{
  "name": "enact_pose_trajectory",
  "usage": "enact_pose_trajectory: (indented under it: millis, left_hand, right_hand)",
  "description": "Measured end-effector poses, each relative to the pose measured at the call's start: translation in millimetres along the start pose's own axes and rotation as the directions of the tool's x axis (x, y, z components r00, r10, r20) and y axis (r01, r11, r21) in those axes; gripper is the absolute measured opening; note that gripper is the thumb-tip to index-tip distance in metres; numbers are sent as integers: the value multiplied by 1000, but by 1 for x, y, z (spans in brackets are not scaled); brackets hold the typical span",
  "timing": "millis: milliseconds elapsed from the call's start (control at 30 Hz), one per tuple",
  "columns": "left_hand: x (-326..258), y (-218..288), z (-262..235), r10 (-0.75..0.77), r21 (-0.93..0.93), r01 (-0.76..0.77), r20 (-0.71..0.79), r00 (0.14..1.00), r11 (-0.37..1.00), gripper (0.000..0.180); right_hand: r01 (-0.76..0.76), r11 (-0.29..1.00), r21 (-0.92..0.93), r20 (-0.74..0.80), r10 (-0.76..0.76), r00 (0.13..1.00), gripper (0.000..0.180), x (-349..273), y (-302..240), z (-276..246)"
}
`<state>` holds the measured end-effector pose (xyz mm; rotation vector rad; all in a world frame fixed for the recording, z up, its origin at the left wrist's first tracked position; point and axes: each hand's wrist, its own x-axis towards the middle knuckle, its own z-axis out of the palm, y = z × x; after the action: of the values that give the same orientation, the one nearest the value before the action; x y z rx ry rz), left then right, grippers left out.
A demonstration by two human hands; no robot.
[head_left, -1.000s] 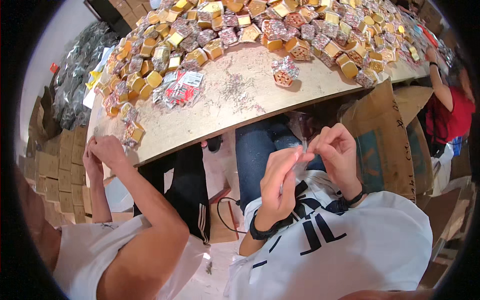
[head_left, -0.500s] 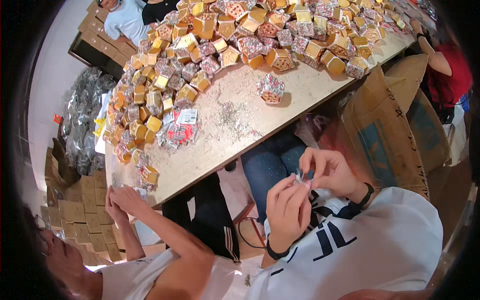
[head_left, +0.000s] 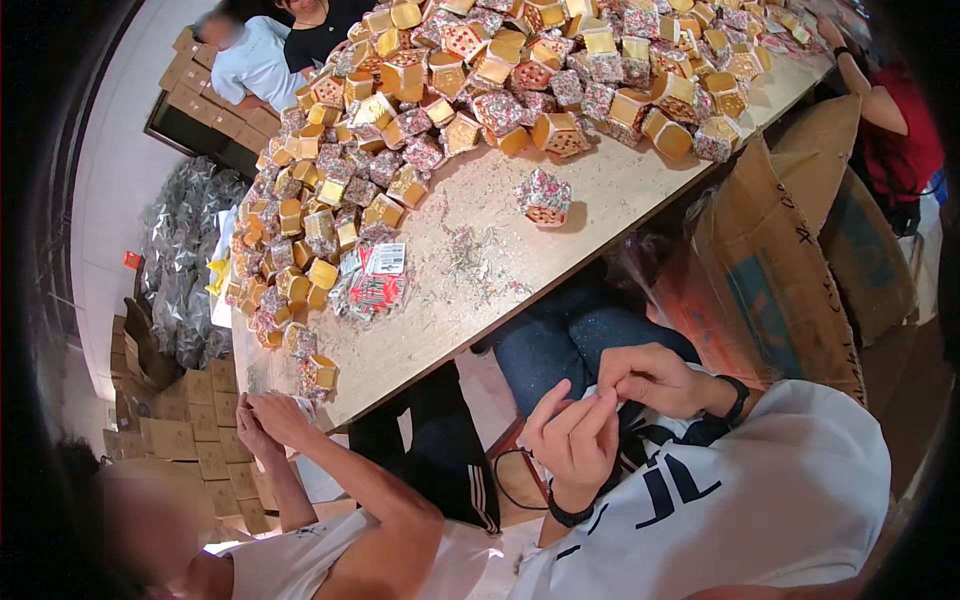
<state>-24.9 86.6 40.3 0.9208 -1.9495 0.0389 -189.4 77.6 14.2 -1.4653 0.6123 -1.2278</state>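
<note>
Above my lap my left hand (head_left: 575,440) and my right hand (head_left: 654,381) meet, fingertips together. Each is closed in a pinch, with a dark band round its wrist. Whatever lies between the fingers is hidden or too small to make out. On the table (head_left: 420,345) in front of me stands a lone small house-shaped piece (head_left: 543,199), with a glittery red-and-white roof and a dotted front. Left of it lie flat clear packets with red and white contents (head_left: 377,278). Scattered glitter (head_left: 475,262) covers the wood between them.
A big heap of similar glittery and golden pieces (head_left: 500,60) fills the table's far side. An open cardboard box (head_left: 755,260) stands at my right. Close on my left a co-worker's hands (head_left: 275,420) work at the table corner. Stacked cartons (head_left: 205,430) stand beyond.
My hands have come closer together, and the small whitish, shiny bit between my fingers no longer shows. The view has shifted slightly, so the table sits a little lower and further right.
</note>
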Motion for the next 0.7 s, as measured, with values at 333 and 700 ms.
enact_pose_trajectory:
  millis: [333,700]
  left_hand:
    - [14,-18,-8,166,-310,-67,304,938,948,39]
    - [6,-30,10,199,-437,-13,382,903,899,25]
  right_hand:
    - [106,989,-101,379,-61,923,9,-8,-3,-35]
    - [77,960,-269,318,13,948,10,-19,5,-42]
